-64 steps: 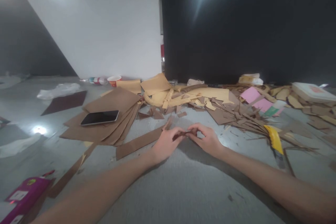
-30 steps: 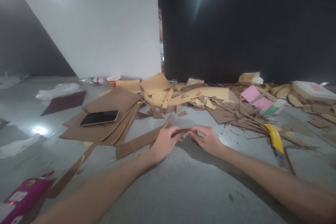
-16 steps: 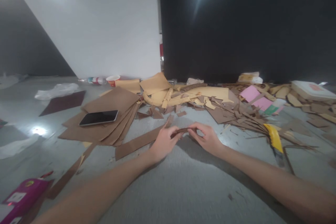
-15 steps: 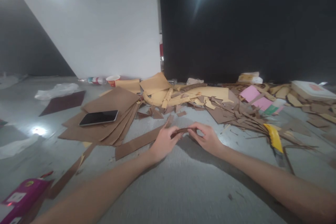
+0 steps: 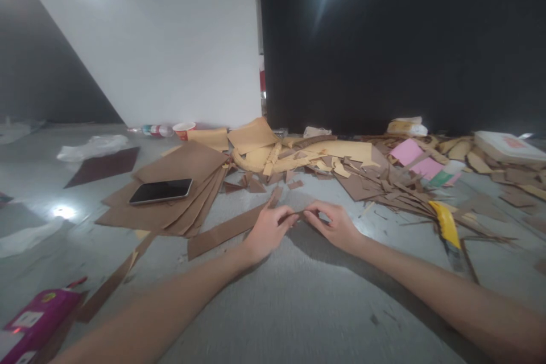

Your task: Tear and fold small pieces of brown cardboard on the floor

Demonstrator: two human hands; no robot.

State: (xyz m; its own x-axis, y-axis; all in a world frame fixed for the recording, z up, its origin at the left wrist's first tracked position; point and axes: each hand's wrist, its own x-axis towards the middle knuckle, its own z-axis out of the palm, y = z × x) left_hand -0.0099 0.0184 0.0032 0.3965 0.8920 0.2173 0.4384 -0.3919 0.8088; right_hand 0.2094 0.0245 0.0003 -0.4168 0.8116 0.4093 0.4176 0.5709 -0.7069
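Both my hands meet just above the grey floor at the centre of the view. My left hand and my right hand each pinch one end of a small dark brown cardboard strip that spans the short gap between the fingertips. A long brown cardboard strip lies flat on the floor beside my left hand. A yellow-handled utility knife rests on the floor to the right of my right forearm.
A stack of brown cardboard sheets with a black phone on top lies to the left. Cardboard scraps and pink paper litter the far side. A purple box sits at bottom left. White and black boards stand behind.
My fingertips have drawn closer together on the small strip, so less of it shows between them. The arms and everything on the floor have stayed put.
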